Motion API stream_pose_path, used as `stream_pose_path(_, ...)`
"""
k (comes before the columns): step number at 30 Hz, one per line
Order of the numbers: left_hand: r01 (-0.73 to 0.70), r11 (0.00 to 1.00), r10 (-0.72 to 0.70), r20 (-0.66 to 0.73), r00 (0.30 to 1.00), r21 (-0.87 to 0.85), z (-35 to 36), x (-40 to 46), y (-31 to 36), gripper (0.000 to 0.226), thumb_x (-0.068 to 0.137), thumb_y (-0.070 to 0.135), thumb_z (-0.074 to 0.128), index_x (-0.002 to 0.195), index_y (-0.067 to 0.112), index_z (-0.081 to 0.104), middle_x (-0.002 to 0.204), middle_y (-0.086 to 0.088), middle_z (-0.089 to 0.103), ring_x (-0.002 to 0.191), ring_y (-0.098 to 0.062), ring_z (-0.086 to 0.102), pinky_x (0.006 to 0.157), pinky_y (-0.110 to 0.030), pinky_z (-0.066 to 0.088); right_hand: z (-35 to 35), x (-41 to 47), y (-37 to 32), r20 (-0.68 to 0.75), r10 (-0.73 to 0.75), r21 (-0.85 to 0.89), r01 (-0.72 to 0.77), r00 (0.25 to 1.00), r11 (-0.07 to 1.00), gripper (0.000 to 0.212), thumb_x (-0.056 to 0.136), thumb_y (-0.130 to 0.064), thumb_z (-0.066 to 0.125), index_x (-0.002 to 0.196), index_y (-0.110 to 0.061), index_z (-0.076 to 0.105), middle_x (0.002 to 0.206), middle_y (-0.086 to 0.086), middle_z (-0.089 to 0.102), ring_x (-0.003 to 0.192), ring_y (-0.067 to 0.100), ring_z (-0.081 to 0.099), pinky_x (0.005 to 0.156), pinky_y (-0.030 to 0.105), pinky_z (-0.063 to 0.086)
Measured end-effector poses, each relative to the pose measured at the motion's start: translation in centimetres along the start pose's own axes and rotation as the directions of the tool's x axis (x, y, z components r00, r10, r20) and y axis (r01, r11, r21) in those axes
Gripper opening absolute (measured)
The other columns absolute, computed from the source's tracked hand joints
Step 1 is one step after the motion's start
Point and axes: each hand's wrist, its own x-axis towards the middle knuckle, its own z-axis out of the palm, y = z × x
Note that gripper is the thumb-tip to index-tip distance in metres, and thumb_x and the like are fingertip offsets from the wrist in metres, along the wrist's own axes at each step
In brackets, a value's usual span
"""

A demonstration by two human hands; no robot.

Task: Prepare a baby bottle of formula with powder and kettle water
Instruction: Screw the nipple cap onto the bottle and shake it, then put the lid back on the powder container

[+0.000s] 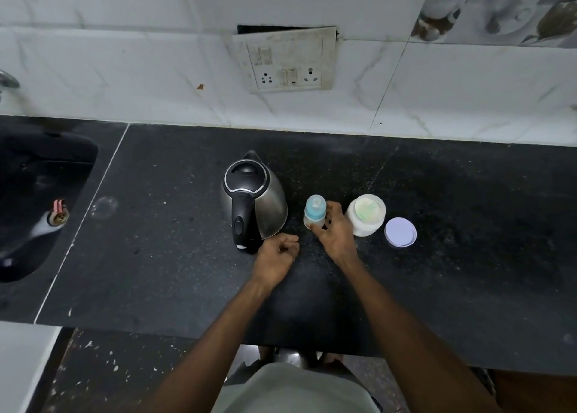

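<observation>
The small translucent plastic baby bottle with a pale blue collar and clear teat [314, 210] stood upright on the black speckled stone desk [468, 225], near the middle of it. All else is placed from that bottle. Just to its left stood the rounded brushed-steel electric kettle with a black lid and black handle [253, 201], spout toward the wall and handle toward the person. Just to the bottle's right stood the squat white plastic tub of formula powder [366, 214], open, with a pale green scoop visible inside. Beyond the tub, farther right, the round white lid [400, 232] lay flat on the desk.

Far to the bottle's left, a dark sink basin [37, 206] was sunk into the desk, with a metal drain fitting in it. Behind the bottle rose a wall of white marble-patterned tiles [125, 69], carrying a grimy white switch and socket plate [288, 58] hanging askew.

The right hand [335, 231] was wrapped round the bottle's lower body from the right side, thumb and fingers clamped on it, forearm reaching up from the lower right. The left hand [276, 253] rested just below and left of the bottle, beside the kettle's handle base, its fingers curled together into a loose fist holding nothing visible. Both forearms were bare.
</observation>
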Motion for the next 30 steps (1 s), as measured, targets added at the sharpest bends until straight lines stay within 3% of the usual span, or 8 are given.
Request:
stream_pose_path(6, -0.002, 1.0, 0.002, 0.015, 1.0, 0.004, 0.0, 0.2, 0.0, 0.03, 0.098, 0.005, 0.066, 0.098, 0.034, 0.071, 0.094, 0.003, 0.074, 0.094, -0.014, 0.07, 0.102, -0.05, 0.058, -0.1, 0.5, 0.2, 0.013, -0.015, -0.033, 0.016, 1.0, 0.999, 0.064, 0.083, -0.012, 0.084, 0.138, -0.01, 0.049, 0.129, 0.008, 0.067, 0.119, 0.023, 0.064, 0.103, 0.044, 0.054)
stream_pose_path(19, -0.039, 0.999, 0.039, 0.04, 0.998, 0.008, 1.0, 1.0, 1.6, 0.021, 0.099, 0.005, 0.067, 0.104, 0.025, 0.071, 0.1, -0.005, 0.074, 0.1, -0.019, 0.07, 0.102, -0.047, 0.058, -0.8, 1.0, 0.6, 0.107, -0.024, -0.061, 0.031, 0.994, 0.998, 0.06, 0.086, -0.016, 0.081, 0.139, -0.012, 0.053, 0.129, 0.007, 0.067, 0.12, 0.023, 0.064, 0.106, 0.045, 0.052)
stream_pose_path(22, -0.056, 0.998, 0.056, 0.056, 0.997, 0.001, 1.5, 0.8, 2.0, 0.022, 0.099, 0.006, 0.068, 0.103, 0.028, 0.07, 0.095, 0.0, 0.074, 0.097, -0.016, 0.071, 0.099, -0.043, 0.059, -0.7, 0.8, 0.6, 0.121, -0.033, -0.134, 0.049, 0.992, 0.99, 0.068, 0.087, -0.013, 0.079, 0.147, -0.01, 0.047, 0.14, 0.009, 0.062, 0.131, 0.025, 0.058, 0.112, 0.037, 0.045)
stream_pose_path(27, -0.046, 0.999, 0.048, 0.1, 0.994, -0.026, 3.0, 0.2, 2.7, 0.018, 0.098, 0.0, 0.066, 0.108, 0.015, 0.069, 0.094, -0.004, 0.073, 0.096, -0.022, 0.07, 0.091, -0.038, 0.062, -1.5, -0.7, 1.5, 0.158, -0.017, -0.179, 0.045, 0.987, 0.983, 0.091, 0.085, -0.007, 0.078, 0.162, -0.01, 0.028, 0.162, 0.012, 0.04, 0.149, 0.027, 0.039, 0.123, 0.045, 0.035)
stream_pose_path(30, -0.064, 0.998, 0.063, 0.081, 0.995, 0.015, 4.1, -0.1, 2.9, 0.018, 0.098, 0.001, 0.066, 0.111, 0.014, 0.07, 0.097, -0.008, 0.074, 0.094, -0.023, 0.073, 0.094, -0.046, 0.062, -3.8, -3.0, 0.4, 0.165, -0.029, -0.084, 0.044, 0.986, 0.995, 0.07, 0.091, -0.002, 0.071, 0.154, -0.012, 0.043, 0.148, 0.011, 0.055, 0.135, 0.023, 0.056, 0.115, 0.044, 0.047)
